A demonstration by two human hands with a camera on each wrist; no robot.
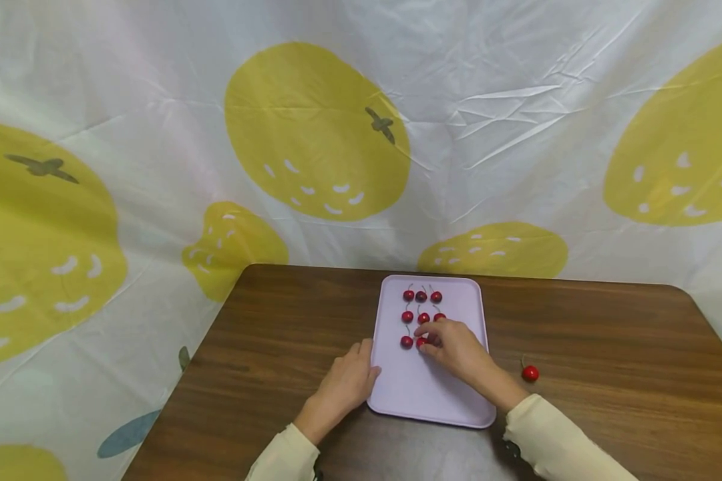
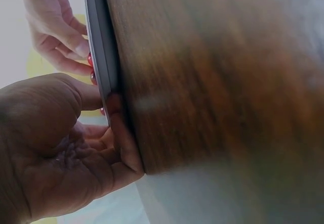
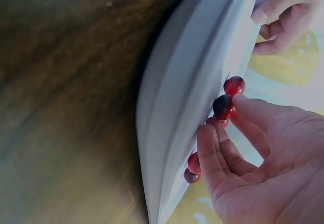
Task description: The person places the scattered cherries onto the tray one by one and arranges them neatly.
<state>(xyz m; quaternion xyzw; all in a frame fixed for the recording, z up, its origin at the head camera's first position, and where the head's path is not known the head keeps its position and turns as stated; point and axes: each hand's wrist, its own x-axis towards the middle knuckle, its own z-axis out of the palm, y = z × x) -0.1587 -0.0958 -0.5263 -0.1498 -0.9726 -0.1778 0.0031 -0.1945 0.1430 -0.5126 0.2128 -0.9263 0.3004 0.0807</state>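
Observation:
A pale lilac tray (image 1: 429, 394) lies on the table with several red cherries on it, set out in rows. Its left edge is held by my left hand (image 1: 350, 374); in the left wrist view the thumb lies over the rim and fingertips reach beneath it. Over the tray, my right hand (image 1: 457, 349) has thumb and fingers around a cherry (image 3: 223, 106) in the lowest row. The thumb touches that cherry in the right wrist view. Beside it stands the row's left cherry (image 1: 407, 342). My right hand partly hides the cherries at the tray's right side.
A single cherry (image 1: 530, 373) with its stem lies on the brown wooden table (image 1: 607, 374), right of the tray. Behind the table hangs a white curtain (image 1: 433, 167) printed with yellow fruit.

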